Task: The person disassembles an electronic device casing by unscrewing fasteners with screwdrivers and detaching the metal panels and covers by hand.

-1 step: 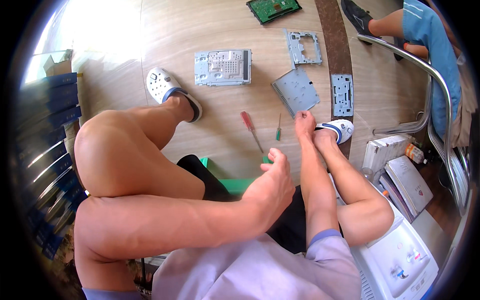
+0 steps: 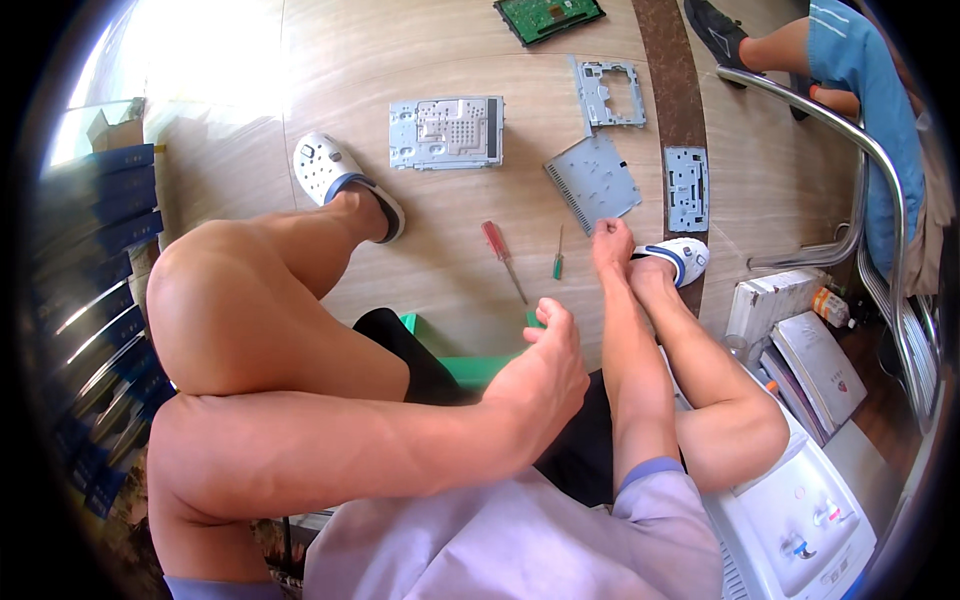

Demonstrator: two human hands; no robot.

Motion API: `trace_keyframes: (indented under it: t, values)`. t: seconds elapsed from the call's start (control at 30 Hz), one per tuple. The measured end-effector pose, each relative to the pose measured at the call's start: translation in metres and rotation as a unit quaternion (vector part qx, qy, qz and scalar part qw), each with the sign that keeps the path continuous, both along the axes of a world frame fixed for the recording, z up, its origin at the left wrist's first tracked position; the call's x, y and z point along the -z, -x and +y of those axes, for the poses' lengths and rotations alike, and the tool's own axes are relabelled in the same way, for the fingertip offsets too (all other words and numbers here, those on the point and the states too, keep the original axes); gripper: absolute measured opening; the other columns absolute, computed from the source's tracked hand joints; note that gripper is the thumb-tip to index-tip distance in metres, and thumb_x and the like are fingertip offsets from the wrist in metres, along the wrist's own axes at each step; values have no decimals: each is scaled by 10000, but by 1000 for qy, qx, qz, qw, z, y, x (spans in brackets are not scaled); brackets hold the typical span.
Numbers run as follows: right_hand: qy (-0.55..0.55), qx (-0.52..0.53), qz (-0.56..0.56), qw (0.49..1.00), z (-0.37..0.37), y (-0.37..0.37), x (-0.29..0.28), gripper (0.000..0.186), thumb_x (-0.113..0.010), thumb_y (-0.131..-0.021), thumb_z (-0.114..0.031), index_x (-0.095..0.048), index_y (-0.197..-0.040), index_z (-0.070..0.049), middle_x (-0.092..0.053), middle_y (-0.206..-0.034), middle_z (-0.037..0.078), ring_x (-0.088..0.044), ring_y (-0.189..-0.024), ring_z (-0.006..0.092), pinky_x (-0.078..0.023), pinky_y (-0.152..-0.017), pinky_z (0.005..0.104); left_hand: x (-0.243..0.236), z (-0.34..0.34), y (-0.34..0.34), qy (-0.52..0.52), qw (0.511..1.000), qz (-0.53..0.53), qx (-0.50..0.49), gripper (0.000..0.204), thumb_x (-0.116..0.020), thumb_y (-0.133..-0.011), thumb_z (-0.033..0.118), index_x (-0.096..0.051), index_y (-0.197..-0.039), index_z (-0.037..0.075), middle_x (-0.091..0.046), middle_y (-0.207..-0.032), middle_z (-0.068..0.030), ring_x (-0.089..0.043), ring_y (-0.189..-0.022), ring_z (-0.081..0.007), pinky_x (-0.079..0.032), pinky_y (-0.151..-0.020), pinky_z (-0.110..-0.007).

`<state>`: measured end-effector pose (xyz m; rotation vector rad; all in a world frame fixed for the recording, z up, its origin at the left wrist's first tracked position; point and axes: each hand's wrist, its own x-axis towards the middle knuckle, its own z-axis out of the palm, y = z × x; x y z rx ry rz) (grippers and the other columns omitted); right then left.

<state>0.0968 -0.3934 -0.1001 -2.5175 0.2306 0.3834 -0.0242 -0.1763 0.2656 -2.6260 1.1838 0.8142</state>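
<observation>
My left hand point(image 2: 540, 375) is bent over my lap with its fingers curled in, and whatever it may hold is hidden. A small green piece point(image 2: 535, 318) shows just beyond its fingertips. Farther out, my right hand point(image 2: 612, 245) has its fingertips pinched together at the near corner of a flat grey metal plate point(image 2: 595, 182) with a slotted edge. I cannot tell whether it touches the plate or pinches something small. Between the hands and the other parts lie a red-handled screwdriver point(image 2: 493, 240) and a small green-handled screwdriver point(image 2: 557, 266).
On the floor sit a boxy metal drive unit point(image 2: 445, 133), a cut-out metal frame point(image 2: 612, 95), a narrow metal panel point(image 2: 686, 190) and a green circuit board point(image 2: 548, 18). A chrome chair point(image 2: 800, 100) with a seated person stands right. Blue boxes point(image 2: 125, 200) are stacked left.
</observation>
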Motion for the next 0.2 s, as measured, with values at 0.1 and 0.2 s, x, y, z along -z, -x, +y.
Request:
trace_keyframes:
  t: [0.1, 0.2]
  values:
    - [-4, 11, -6, 1000, 8, -7, -18, 254, -620, -878, -222, -683, -994, -5, -727, -926, 181, -694, -896, 338, -515, -830, 419, -1, 1, -1, 18, 1000, 13, 11, 231, -585, -865, 196, -751, -1005, 117, -684, -966, -44, -624, -992, -245, -392, -999, -468]
    - [-6, -1, -34, 999, 14, -12, -19, 241, -619, -886, -193, -676, -1023, -4, -722, -957, 190, -690, -922, 340, -516, -832, 423, -5, 5, -7, 11, 999, 40, 33, 202, -637, -816, 125, -748, -984, 104, -663, -927, -48, -620, -976, -223, -433, -986, -436]
